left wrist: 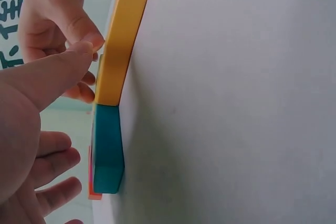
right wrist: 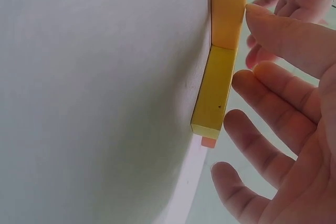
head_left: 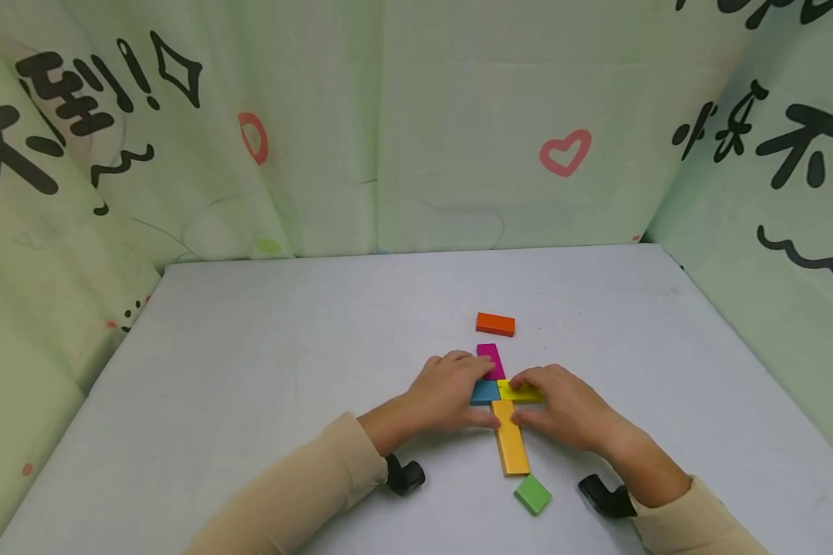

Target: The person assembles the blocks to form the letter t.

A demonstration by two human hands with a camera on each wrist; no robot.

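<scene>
Flat coloured blocks lie on the table in a cross-like layout. A long orange-yellow block runs toward the near edge, with a blue block and a yellow block side by side at its far end. Beyond them is a magenta block. My left hand spreads over the left side, its fingers at the magenta block and its thumb by the long block. From the right, my right hand rests fingertips on the yellow block, thumb at the long block's edge. Both hands have loosely extended fingers.
An orange-red block lies apart, beyond the magenta one. Near the long block's close end sits a green block, turned at an angle. Printed pale green curtains surround the white table on its back and sides.
</scene>
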